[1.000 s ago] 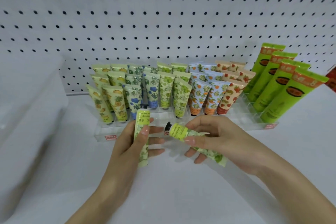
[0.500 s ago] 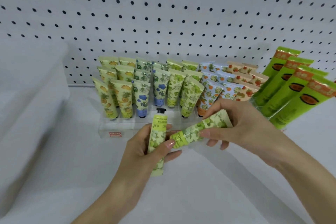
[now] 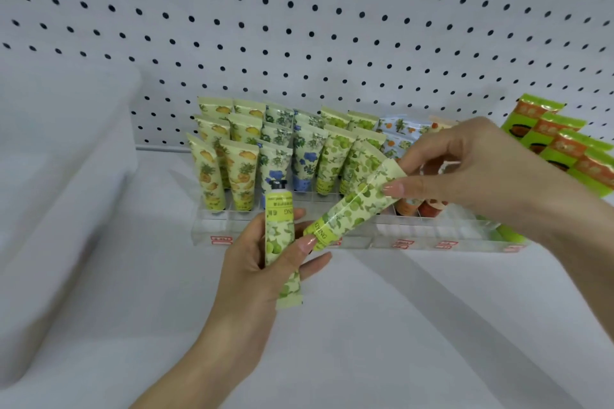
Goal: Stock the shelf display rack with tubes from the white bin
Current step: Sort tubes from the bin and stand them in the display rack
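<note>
A: Tubes, where were they?
B: Two in hand, both just in front of the display rack [image 3: 415, 232], above the shelf [image 3: 398, 325]. The upright tube [image 3: 279, 232] stood cap up, black cap level with the rack's front row, crimped end pointing down. The slanted tube [image 3: 352, 209] lay on a diagonal, its label end low and touching the left fingers [image 3: 307, 242], its crimped end high to the right.

A: Grips?
B: The left grip [image 3: 262, 262] was curled round the upright tube, thumb across its front. The right grip [image 3: 465, 169] pinched the slanted tube at the crimped end between thumb and fingertips.

A: Rack?
B: Clear, stepped, set along the shelf's back edge against the pegboard [image 3: 299, 26]. Rows ran left to right: pineapple tubes [image 3: 239, 176], blue-flower tubes [image 3: 307, 156], green-fruit tubes [image 3: 332, 159], then orange-print tubes [image 3: 395, 129] partly hidden behind the right grip. The front slots under the hands looked unfilled. Red labels [image 3: 221, 239] sat on the front wall, text too small to read.

A: Anything else?
B: The white bin [image 3: 66, 143] stood at the shelf's left edge, blurred, contents not visible. Big bright-green tubes [image 3: 558, 139] leaned at the right edge.
</note>
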{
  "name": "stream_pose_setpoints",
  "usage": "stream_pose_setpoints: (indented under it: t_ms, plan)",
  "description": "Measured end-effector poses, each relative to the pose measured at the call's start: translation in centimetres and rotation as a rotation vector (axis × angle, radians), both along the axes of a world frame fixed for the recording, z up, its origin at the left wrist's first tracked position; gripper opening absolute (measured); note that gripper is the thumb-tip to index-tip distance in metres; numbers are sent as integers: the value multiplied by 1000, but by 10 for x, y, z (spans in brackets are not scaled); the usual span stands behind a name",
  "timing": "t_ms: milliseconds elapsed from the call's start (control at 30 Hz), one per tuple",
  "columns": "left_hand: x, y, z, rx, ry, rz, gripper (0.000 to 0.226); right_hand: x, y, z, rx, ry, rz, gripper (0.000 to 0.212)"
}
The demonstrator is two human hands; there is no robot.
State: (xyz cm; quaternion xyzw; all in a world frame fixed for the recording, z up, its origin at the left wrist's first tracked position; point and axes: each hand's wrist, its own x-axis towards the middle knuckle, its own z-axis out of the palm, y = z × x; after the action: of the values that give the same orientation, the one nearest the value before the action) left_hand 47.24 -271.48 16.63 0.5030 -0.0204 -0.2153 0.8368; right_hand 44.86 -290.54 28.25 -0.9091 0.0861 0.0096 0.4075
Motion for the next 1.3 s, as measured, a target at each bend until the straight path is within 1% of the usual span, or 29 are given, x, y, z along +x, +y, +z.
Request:
stream_pose_setpoints:
  t_ms: [100,167,233,333,467,700,800,967,1300]
  plan:
    - [1,0,0,39,-22,20,31,7,0,9,-81,-27,-5,28]
    - [2,0,-1,72,-33,39,22,12,2,14,-143,-64,-13,24]
    - [3,1,-2,68,3,66,17,19,4,17,-233,-99,-11,19]
    - [5,1,-1,47,57,95,22,30,8,15,-407,-136,-7,21]
    - [5,0,-1,44,84,89,26,40,14,6,-588,-108,2,21]
    - [5,-1,-5,64,83,47,28,52,14,-10,-760,-86,33,23]
    - [4,-1,-5,66,68,22,37,53,16,-12,-791,-104,60,24]
    - [3,-3,-4,67,66,-34,29,57,18,-14,-819,-128,100,23]
    - [4,-4,-3,86,82,-32,31,60,14,-17,-756,-159,127,27]
